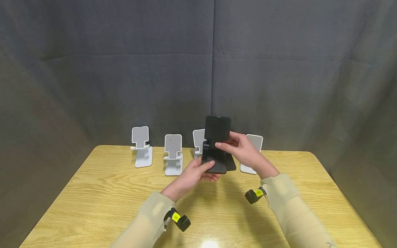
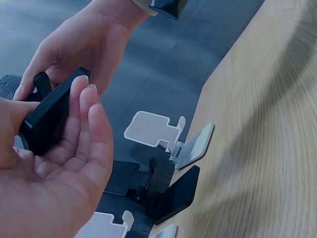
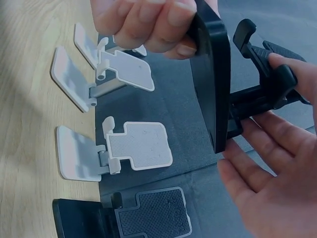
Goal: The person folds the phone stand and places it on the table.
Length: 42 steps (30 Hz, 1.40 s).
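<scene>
A black folding phone stand (image 1: 217,129) is held up above the table by both hands. My left hand (image 1: 193,174) grips its flat base, thumb on the upper face and fingers underneath. With the thumb over the hinge area, my right hand (image 1: 243,150) holds the stand from the other side, fingers behind it. In the right wrist view the base (image 3: 213,74) is seen edge-on, and the cradle arms (image 3: 270,69) stick out beside the right thumb. Behind the held stand, a second black phone stand (image 1: 231,162) rests on the table, mostly hidden in the head view.
Several white phone stands line the table's back: one far left (image 1: 144,158), one beside it (image 1: 174,167), one partly covered (image 1: 198,137), one at right (image 1: 255,141). A grey curtain (image 1: 155,86) hangs behind the wooden table (image 1: 108,196).
</scene>
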Motion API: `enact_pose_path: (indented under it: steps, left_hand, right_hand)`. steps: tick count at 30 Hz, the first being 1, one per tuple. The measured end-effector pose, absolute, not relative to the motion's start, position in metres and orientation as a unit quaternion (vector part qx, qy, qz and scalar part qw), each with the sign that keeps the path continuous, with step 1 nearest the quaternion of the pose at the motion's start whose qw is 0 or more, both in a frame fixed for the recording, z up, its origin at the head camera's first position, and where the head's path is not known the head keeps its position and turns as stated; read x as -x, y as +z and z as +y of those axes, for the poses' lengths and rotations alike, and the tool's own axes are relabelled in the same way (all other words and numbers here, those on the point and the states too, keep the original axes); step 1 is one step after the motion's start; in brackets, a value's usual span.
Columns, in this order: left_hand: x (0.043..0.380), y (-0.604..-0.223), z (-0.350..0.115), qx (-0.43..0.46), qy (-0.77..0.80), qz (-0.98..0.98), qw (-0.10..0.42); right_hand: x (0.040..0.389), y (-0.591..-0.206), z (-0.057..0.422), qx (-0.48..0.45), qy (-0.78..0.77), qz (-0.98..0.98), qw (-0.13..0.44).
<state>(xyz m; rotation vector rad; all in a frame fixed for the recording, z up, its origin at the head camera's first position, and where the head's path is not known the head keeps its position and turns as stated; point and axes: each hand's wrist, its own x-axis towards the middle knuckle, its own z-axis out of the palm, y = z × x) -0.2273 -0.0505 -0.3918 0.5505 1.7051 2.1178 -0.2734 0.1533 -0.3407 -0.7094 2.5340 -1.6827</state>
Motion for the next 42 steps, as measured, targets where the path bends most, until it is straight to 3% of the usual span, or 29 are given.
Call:
enact_pose_path:
  steps: [13, 20, 28, 36, 42]
  left_hand:
    - [0.226, -0.392, -0.05, -0.212, 0.753, 0.592, 0.193]
    - [0.225, -0.392, -0.048, -0.21, 0.754, 0.592, 0.195]
    - [0.226, -0.394, -0.047, -0.201, 0.76, 0.59, 0.186]
    - [0.225, -0.397, -0.048, -0.2, 0.764, 0.584, 0.188]
    - [0.226, -0.398, -0.047, -0.203, 0.762, 0.585, 0.192]
  right_hand:
    - [0.28, -0.35, 0.148, 0.222, -0.509, 0.827, -0.089]
    - [0.282, -0.352, 0.149, 0.21, -0.501, 0.833, -0.105]
    - [0.278, -0.347, 0.147, 0.179, -0.54, 0.82, -0.063]
    - [0.272, -0.332, 0.145, 0.115, -0.593, 0.796, 0.033]
    - [0.27, -0.325, 0.145, 0.084, -0.616, 0.78, 0.069]
